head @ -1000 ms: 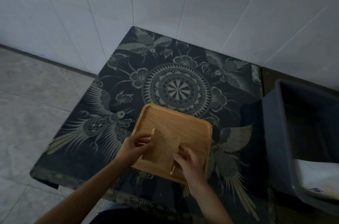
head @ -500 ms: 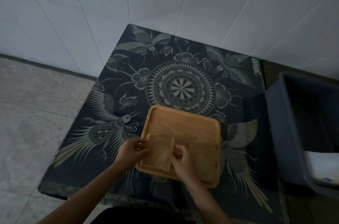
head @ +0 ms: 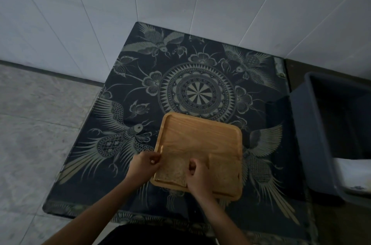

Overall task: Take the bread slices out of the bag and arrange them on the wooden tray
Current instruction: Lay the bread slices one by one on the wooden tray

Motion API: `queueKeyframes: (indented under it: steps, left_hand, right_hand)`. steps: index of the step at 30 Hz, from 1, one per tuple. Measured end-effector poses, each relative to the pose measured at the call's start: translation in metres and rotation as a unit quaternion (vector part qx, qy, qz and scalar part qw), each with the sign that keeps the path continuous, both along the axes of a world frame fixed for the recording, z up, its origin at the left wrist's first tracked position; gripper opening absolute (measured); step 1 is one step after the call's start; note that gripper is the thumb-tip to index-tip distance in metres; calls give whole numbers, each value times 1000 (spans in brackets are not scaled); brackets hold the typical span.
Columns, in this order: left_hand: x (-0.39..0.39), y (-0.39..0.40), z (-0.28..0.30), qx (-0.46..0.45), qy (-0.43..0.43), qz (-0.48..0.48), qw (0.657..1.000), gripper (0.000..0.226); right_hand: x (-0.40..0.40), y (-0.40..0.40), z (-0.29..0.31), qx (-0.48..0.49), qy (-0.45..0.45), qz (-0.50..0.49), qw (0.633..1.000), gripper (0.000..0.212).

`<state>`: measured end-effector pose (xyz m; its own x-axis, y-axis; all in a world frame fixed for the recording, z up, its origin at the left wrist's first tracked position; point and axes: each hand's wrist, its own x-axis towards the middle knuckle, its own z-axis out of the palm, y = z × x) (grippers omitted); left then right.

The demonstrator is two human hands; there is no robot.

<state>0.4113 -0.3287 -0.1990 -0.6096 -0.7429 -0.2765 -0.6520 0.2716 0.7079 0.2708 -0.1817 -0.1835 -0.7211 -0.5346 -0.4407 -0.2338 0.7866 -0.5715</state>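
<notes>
Pale square bread slice (head: 172, 170) now flat in the near-left corner of the square light-wood tray (head: 200, 134); a second ago tilted up off the tray floor between both hands, half a second ago almost down. Placement essentially done.

Left hand (head: 143, 167) at the slice's left edge, over the tray's left rim, fingertips curled together; pinching the edge or just resting on it, cannot tell. Right hand (head: 197, 175) on the slice's right edge, fingers bent, pressing or nudging rather than carrying. Grip on either side not clear in the dim light.

Second pale bread slice (head: 223, 174) flat in the near-right corner, just beside the first, right hand between them. Two slices side by side along the near edge; far half of the tray bare.

Tray on the dark bird-and-mandala patterned worktop (head: 200, 76), same place as before. Dark grey plastic bin (head: 307, 134) to the right, something white inside (head: 353, 172), possibly the bag, not certain.

Likely next: let go of the slice, reach for another. Possible risk: slice dragged out of line on release.
</notes>
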Motion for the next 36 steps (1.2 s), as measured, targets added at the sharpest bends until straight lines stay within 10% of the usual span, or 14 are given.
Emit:
queueKeyframes:
  steps: [27,36]
  left_hand:
    - [-15,5,28,-39,-2,-29,999,34]
    - [-78,44,55,74,43,-73,994,35]
  right_hand:
    - [-25,25,22,-78,-1,-13,997,29]
    - [-82,76,44,-125,44,-60,989,21]
